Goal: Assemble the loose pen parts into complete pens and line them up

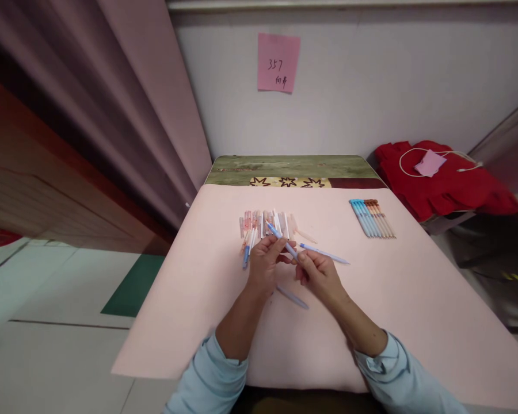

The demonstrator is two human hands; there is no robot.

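Note:
A blue pen [274, 230] slants between my two hands above the table. My left hand [265, 261] is closed around its middle, fingers bent. With thumb and forefinger, my right hand [322, 276] pinches its lower right end. Just beyond my right hand lies another slim blue pen [328, 255]. A pale blue pen barrel [292, 298] rests on the table below the hands. Behind my left hand is a group of pen parts [254, 219], pinkish, white and clear, with several white and blue pieces [246, 256] at its near left. My fingers partly hide this group.
A neat row of blue and brown-topped pens [372, 219] lies at the right on the pink-covered table [190, 322]. Red cloth [440, 190] with a white cable [408, 152] sits beyond the right edge. A curtain [151, 103] hangs at the left; a pink note [278, 62] is on the wall.

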